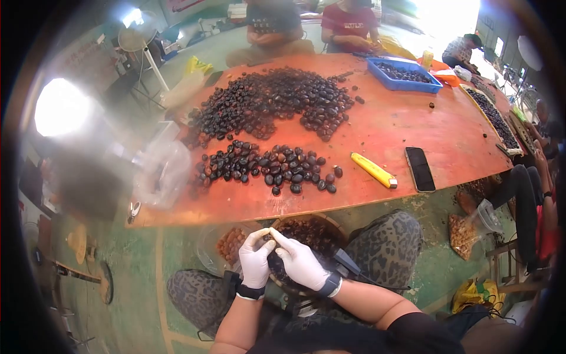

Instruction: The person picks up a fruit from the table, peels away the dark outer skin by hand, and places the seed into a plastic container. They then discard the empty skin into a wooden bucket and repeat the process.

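Observation:
My left hand [254,259] and my right hand [299,259], both in white gloves, meet at the fingertips over a round basket [338,227] of dark bits. Their fingers are closed in a pinch; what lies between them is too small to make out. Beside my left hand stands a clear container [206,248] with brown nuts [232,243]. Beyond my hands, dark round nuts [295,171] lie in a near group on the red table [377,135], with a larger pile [265,100] behind.
A yellow cutter [374,170] and a phone [420,169] lie on the table's right half. Farther back is a blue tray [404,85] of nuts. A plastic bag [162,174] hangs over the left edge. Several people sit around the table.

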`<state>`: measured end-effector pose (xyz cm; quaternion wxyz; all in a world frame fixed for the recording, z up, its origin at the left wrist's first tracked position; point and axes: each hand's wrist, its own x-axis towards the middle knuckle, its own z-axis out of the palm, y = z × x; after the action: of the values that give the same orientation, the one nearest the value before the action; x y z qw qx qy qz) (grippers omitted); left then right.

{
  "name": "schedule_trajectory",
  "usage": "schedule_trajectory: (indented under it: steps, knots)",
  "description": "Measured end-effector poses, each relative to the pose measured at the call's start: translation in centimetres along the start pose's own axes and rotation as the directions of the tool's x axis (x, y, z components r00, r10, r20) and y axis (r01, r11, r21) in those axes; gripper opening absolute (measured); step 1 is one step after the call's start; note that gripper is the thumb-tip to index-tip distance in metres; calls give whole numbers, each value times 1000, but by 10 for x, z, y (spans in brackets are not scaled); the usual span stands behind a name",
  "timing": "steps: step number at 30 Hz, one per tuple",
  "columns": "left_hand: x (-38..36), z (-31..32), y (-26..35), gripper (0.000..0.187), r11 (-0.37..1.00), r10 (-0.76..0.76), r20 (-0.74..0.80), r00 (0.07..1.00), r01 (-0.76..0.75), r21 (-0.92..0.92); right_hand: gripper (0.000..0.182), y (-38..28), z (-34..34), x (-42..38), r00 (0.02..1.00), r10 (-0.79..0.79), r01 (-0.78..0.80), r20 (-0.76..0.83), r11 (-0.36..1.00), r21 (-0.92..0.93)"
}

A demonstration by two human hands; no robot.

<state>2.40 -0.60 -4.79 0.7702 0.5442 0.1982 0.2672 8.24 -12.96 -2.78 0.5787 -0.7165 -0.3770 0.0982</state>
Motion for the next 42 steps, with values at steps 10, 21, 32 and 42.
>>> schedule_trajectory:
  steps: [10, 21, 32, 42]
  knots:
    - [7, -14, -1, 30, 973, -101, 69, 992, 84, 216, 41, 21, -6, 4, 981, 110, -63, 163, 961, -268]
    - [9, -7, 10, 33, 960, -263, 142, 954, 273, -57, 43, 8, -40, 3, 986, 135, -90, 99, 925, -369]
    - [7, -9, 8, 35, 913, -164, 285, 944, 255, -318, 61, -20, -29, 2, 983, 67, -36, 172, 983, -179]
    - [5, -9, 12, 35, 926, -187, 296, 937, 268, -266, 57, -21, -23, 5, 996, 11, 8, 89, 978, -210]
